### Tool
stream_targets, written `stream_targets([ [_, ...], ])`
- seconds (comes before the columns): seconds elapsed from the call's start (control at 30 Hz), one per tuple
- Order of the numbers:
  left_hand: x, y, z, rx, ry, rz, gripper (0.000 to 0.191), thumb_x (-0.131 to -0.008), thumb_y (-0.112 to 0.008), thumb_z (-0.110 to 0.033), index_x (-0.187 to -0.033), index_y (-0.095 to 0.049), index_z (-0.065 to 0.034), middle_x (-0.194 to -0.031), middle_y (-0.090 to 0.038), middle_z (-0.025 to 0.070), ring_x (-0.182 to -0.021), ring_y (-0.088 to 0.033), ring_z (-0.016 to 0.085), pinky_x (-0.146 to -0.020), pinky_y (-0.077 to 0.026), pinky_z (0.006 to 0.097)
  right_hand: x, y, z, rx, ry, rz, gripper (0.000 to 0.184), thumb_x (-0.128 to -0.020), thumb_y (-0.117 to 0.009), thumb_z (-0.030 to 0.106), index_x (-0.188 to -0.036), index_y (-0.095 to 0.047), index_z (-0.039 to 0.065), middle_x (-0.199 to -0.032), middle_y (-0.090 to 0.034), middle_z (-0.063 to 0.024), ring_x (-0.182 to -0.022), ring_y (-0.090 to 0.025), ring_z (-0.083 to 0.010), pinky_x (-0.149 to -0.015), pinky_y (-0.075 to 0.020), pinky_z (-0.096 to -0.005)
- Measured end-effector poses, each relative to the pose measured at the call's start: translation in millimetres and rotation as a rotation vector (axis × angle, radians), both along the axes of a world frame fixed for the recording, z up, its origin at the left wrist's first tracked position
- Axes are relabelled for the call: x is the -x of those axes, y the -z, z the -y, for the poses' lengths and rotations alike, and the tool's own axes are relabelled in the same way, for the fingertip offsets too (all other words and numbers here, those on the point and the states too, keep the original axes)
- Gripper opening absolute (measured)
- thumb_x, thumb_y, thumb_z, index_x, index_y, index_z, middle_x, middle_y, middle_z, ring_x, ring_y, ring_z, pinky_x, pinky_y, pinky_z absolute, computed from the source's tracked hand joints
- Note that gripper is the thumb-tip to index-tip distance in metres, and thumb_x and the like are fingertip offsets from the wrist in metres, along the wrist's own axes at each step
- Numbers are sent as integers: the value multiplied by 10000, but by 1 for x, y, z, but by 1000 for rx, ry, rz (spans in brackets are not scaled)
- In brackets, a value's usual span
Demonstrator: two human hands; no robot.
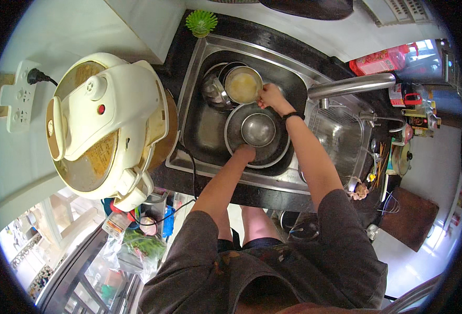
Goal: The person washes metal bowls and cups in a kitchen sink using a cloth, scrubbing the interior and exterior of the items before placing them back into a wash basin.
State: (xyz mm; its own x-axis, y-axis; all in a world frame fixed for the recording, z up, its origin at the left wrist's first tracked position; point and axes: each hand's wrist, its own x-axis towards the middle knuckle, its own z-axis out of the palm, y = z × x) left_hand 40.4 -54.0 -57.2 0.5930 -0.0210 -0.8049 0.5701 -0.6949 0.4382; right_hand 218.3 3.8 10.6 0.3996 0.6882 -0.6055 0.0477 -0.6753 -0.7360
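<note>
A metal bowl with yellowish contents (243, 84) is at the back of the steel sink basin (207, 135). My right hand (271, 96) pinches that bowl's rim on the right side. Behind and to the left of it are other metal bowls (214, 92), partly covered. Nearer to me lies a wide round pan (276, 151) with a pale rim. A small shiny metal bowl (258, 129) is over the pan's middle. My left hand (247, 153) reaches to the near edge of this small bowl; its fingers are hidden, so its hold cannot be made out.
A steel faucet (352, 86) extends over the divider between the basins. The smaller basin (337, 137) lies to the right. A large cream-coloured appliance (109, 125) rises at the left, its cord hanging past the counter edge. A green plant-like ornament (202, 22) occupies the back corner; bottles (405, 94) line the right.
</note>
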Motion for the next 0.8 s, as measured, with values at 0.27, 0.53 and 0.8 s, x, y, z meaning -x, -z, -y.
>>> stream_targets([
  [0.27, 6, -3, -9, 14, 65, -13, 250, -760, -455, -119, -938, -588, -4, -1012, -549, 183, -899, -549, 305, -754, -446, 393, 7, -35, 18, -56, 204, -240, 186, -785, -489, 103, -802, -509, -82, -618, -548, -96, -464, -506, -110, -404, -434, -205],
  [0.53, 4, 15, -5, 0, 65, -25, 239, -739, -485, -121, -919, -605, -19, -1016, -550, 169, -919, -543, 305, -773, -440, 391, -23, -57, 26, -145, 342, -218, 184, -761, -512, 81, -869, -499, -66, -649, -564, -85, -481, -531, -112, -415, -459, -202],
  [0.8, -2, -11, -3, 41, -126, -12, 228, -728, -462, -88, -887, -608, -13, -965, -568, 177, -891, -556, 309, -762, -445, 383, -5, -65, 0, -177, 413, -50, 187, -751, -486, 18, -856, -444, -130, -683, -539, -176, -530, -593, -238, -436, -520, -297],
])
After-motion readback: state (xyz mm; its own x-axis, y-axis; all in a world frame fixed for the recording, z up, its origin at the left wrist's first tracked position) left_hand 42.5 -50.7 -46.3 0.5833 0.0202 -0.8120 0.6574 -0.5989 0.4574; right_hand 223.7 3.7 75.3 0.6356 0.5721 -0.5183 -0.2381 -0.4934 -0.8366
